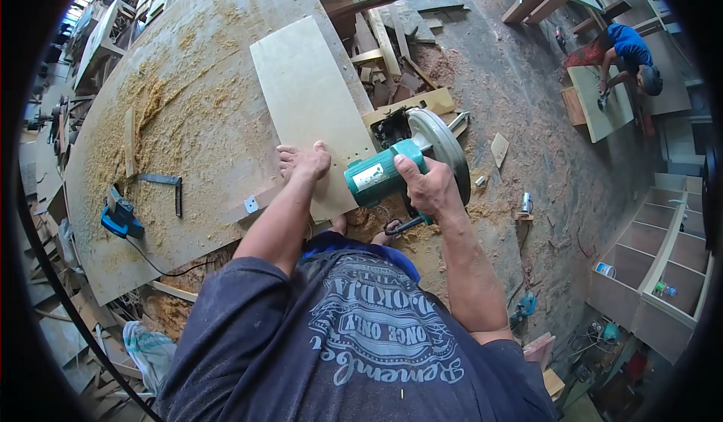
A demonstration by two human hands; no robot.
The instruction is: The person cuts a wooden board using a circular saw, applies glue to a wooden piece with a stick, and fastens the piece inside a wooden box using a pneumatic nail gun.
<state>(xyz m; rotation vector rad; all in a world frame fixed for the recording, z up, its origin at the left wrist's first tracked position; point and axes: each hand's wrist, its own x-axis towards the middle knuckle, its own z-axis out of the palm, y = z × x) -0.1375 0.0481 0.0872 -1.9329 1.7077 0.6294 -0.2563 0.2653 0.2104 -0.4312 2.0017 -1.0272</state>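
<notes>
My right hand (433, 188) is wrapped round the handle of a green circular saw (380, 172), whose grey round blade guard (444, 140) faces right. The saw sits at the right edge of a pale plywood board (305, 76), by a narrow wooden strip (410, 106). Pressing on the near part of that board is my left hand (305, 162), its thumb and fingers spread and nothing gripped. Beneath the board lies a large sheet (218, 68) strewn with sawdust. The saw's blade is hidden from me.
On the sheet at left are a blue power planer (120, 215) with a cord and a metal try square (162, 181). Scrap wood (384, 53) is heaped beyond the saw. A co-worker in blue (633, 49) bends over a panel (602, 109) at far right, near a wooden cabinet frame (655, 264).
</notes>
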